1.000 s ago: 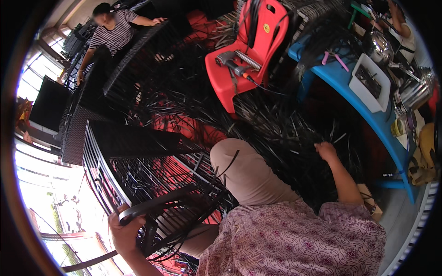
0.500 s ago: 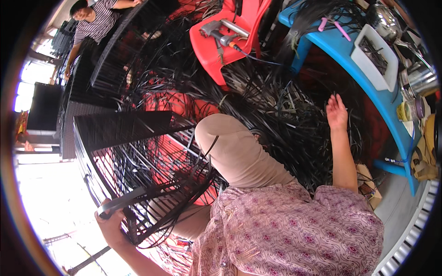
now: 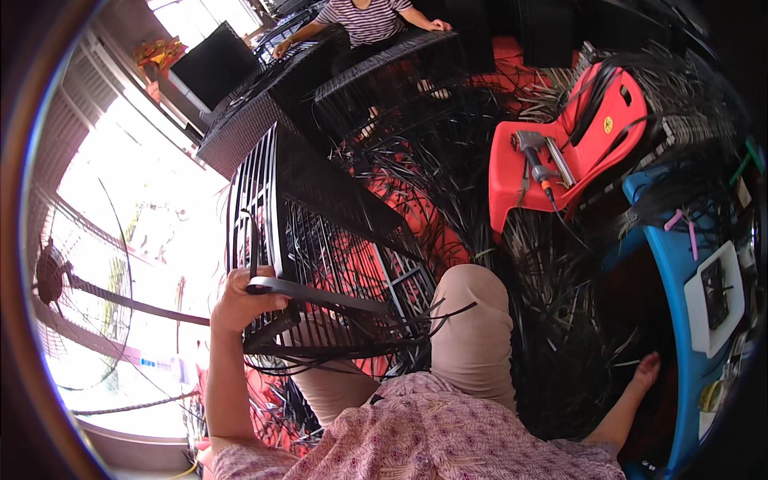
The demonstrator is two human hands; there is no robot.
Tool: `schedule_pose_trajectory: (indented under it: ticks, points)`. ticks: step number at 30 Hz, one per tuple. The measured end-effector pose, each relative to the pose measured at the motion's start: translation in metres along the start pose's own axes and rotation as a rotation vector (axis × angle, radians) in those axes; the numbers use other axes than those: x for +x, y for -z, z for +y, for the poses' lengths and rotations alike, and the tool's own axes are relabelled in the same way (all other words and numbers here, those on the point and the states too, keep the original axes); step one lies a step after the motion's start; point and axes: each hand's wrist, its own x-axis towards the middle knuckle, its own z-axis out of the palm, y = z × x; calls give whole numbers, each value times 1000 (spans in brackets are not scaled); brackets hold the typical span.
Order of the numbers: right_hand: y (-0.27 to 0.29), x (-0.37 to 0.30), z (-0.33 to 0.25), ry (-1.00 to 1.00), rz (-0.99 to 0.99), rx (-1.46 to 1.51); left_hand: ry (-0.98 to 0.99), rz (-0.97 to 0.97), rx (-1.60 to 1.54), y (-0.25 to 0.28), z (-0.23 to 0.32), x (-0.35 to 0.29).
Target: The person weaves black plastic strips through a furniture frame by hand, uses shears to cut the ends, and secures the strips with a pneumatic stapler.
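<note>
On my left, a black frame (image 3: 352,248) with close-set strips woven across it stands partly between my knees. My left hand (image 3: 238,302) is closed at its near corner around a wide flat black strip (image 3: 328,294), which bends over the thumb and runs right across the frame. Thin loose strip ends hang beside it and reach over to my raised knee. Low on the right, my right hand (image 3: 646,370) is held out, away from the frame and near the blue table (image 3: 676,320). Its fingers look loosely stretched and small in view, with nothing plainly held.
A red chair (image 3: 512,184) carries a nail gun (image 3: 534,156) with a hose. Piles of black strips (image 3: 552,320) cover the red floor. A white tray (image 3: 698,320) and pink-handled scissors (image 3: 680,224) lie on the blue table. Across, a person (image 3: 368,22) stands at another woven piece.
The view has swung left, so the chair and table now appear farther right. My left hand keeps hold of the strip; my right arm has dropped lower and nearer to me.
</note>
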Motion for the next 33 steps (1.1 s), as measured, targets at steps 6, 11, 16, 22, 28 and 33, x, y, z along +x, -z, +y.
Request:
schedule_pose_trajectory:
  ticks: [6, 11, 16, 22, 28, 33]
  points:
    - [15, -28, 48, -162, 378, -405, -92, 17, 7, -10, 16, -2]
    - [-89, -95, 167, -383, 72, -464, -152, -3, 91, -13, 40, -1]
    - [-353, -244, 246, -319, -640, -724, -125, -98, 6, -18, 41, 10]
    - [-573, -365, 335, -307, -1209, -731, -51, -126, -8, -15, 41, 8]
    - [-620, -511, 437, -445, -1552, -847, -61, -219, -77, -21, 60, 15]
    - [-641, -582, 468, -553, -1630, -970, -115, -191, -50, -30, 58, 21]
